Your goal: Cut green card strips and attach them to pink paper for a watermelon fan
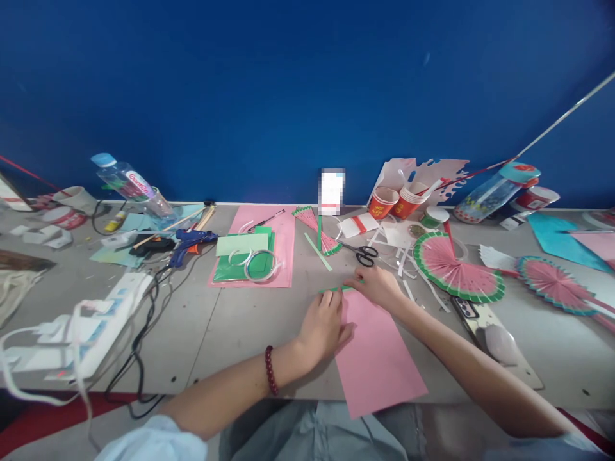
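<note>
A pink paper sheet (377,362) lies at an angle in front of me, its near corner hanging past the table edge. Along its far edge runs a narrow green paper strip (329,291), mostly hidden by my fingers. My left hand (324,323), with a dark red bead bracelet on the wrist, presses its fingertips on the strip, thumb apart over the sheet. My right hand (377,288) has its fingers closed at the strip's right part; the exact grip is partly hidden. Black scissors (366,255) lie just beyond the right hand.
A small folded pink-and-green fan (331,245) lies ahead; a larger watermelon fan (456,269) is right, near a phone (502,346). Green paper packs (225,269), a blue glue gun (185,246) and a white power strip (115,320) with cables are left. Red paper cups (383,202) stand behind.
</note>
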`<state>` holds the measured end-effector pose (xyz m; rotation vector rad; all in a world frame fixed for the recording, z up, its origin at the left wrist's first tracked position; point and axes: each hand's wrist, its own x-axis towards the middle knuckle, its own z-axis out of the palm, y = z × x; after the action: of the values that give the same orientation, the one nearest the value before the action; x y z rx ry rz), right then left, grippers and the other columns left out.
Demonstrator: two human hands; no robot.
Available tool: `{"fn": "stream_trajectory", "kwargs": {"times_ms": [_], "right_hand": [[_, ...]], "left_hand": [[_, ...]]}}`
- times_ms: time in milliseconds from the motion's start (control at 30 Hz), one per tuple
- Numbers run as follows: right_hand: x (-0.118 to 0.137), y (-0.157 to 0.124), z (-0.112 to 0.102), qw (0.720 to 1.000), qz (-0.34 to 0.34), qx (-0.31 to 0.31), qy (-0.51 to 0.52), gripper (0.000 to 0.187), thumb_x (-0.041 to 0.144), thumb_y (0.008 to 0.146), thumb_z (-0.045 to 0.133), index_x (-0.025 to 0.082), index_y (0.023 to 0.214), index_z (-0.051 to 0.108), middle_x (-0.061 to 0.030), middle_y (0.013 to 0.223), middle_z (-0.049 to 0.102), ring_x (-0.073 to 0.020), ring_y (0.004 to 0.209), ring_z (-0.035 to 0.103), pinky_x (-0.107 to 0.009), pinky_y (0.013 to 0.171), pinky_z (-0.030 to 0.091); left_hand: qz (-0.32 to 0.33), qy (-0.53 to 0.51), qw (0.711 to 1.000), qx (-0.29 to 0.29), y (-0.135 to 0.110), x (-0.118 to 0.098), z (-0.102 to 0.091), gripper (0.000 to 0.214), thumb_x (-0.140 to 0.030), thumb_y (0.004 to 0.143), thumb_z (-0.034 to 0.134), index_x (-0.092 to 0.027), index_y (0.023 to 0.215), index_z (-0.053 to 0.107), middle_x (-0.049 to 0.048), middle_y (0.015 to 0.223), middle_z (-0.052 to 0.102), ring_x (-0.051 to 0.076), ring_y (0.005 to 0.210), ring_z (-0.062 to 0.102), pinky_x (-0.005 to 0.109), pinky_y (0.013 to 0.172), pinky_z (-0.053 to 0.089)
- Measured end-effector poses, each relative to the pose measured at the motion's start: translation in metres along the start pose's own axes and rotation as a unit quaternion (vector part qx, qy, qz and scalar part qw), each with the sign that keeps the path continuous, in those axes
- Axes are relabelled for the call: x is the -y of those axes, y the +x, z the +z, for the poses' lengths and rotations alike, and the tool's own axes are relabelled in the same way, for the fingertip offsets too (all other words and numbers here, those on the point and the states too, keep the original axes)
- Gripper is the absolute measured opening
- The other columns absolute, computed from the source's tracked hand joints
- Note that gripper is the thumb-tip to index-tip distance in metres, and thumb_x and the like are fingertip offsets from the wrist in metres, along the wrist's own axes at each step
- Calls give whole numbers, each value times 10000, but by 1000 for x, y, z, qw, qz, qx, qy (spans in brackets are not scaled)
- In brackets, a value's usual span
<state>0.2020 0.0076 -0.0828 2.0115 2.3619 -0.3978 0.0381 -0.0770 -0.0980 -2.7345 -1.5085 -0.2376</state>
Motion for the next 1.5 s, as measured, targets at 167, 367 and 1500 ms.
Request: {"fn": "stream_trajectory", "kwargs": {"times_ms": [167, 367, 1500], "right_hand": [[4, -6, 1, 999, 8, -16, -32, 415, 571, 876, 471, 214, 769, 652, -44, 711, 663, -198, 654, 609, -263, 532, 268], [8, -10, -1, 998, 19, -15, -54, 443, 591, 883, 437, 217, 801, 660, -56, 738, 682, -209, 667, 624, -269, 543, 293], [-18, -13, 14, 990, -41, -137, 4, 314, 383, 885, 525, 208, 629, 477, -31, 715, 568, -195, 750, 542, -281, 649, 329]], "left_hand": [[-2, -16, 1000, -2, -2, 2, 0, 514, -445, 874, 491, -88, 1245, 507, 136, 1074, 561, 268, 954, 465, 393, 779, 440], [1, -17, 1000, -9, -1, 2, 1, 491, -416, 866, 500, -78, 1221, 519, 143, 1102, 559, 268, 960, 463, 393, 800, 440], [7, 0, 1000, -13, -2, 2, -2, 478, -429, 868, 500, -102, 1214, 526, 126, 1050, 550, 268, 951, 459, 383, 767, 425]]}}
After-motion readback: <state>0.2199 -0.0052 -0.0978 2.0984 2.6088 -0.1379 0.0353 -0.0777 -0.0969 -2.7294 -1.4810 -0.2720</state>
